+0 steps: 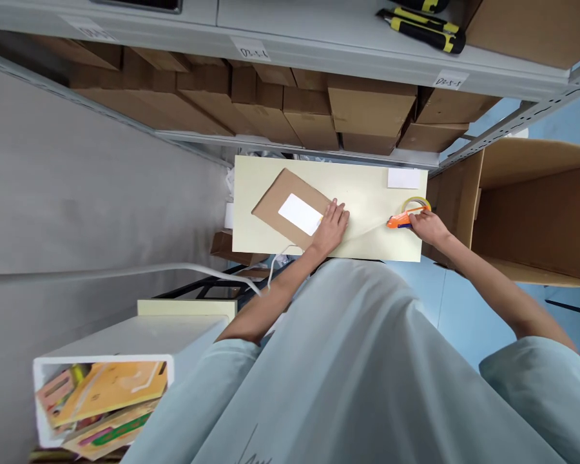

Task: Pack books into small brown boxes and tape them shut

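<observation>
On the pale yellow tabletop [362,183] lies a flat brown cardboard box [277,207], turned at an angle, with a white label [297,209] on top. My left hand [332,227] rests on the box's right end, its fingers stretched out and lying flat. To the right, my right hand [428,225] is closed around an orange tape dispenser [399,221] that carries a roll of clear yellowish tape [415,202]. A thin strip of tape [365,231] stretches from the dispenser back toward my left hand. How it meets the box is hidden under that hand.
A white card or pad [403,178] lies at the table's back right. Behind is a grey shelf [314,55] with several cardboard boxes [367,113] and utility knives [423,32]. A large open carton [536,212] stands right; a white bin [104,359] holds envelopes lower left.
</observation>
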Tool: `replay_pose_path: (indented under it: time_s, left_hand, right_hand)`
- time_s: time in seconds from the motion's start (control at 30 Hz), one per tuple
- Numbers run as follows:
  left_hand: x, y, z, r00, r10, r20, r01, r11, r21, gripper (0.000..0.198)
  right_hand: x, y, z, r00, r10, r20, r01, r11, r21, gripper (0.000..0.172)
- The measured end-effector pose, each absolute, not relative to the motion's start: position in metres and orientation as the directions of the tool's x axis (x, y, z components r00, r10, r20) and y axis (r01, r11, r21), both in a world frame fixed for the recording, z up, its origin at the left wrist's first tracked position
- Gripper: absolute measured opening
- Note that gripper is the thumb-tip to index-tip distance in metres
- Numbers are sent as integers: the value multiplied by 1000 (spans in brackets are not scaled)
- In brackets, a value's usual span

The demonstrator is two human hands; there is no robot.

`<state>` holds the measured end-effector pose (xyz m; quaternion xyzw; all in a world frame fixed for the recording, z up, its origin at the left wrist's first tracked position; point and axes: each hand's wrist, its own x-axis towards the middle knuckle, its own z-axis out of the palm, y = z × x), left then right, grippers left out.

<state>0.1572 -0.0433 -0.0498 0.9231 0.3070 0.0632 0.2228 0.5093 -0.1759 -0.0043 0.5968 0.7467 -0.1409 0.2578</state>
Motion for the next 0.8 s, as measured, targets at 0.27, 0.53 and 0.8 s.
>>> replay_pose_path:
  time_s: [0.27,0.53,0.8]
  left_hand:
    - [107,-80,-32,956,292,-28,259,-796,546,35]
    - [159,-12,-29,398,913,87,719,-370,589,45]
    - [224,15,-78,117,993,-33,712,-60,700,53]
  right_hand:
    - [424,-98,-21,-357,768,-531,906,424,4,36]
    - [385,-107,-34,-380,729,-569,899,436,-42,38]
    - [393,-116,-37,-369,761,-533,903,429,-13,40]
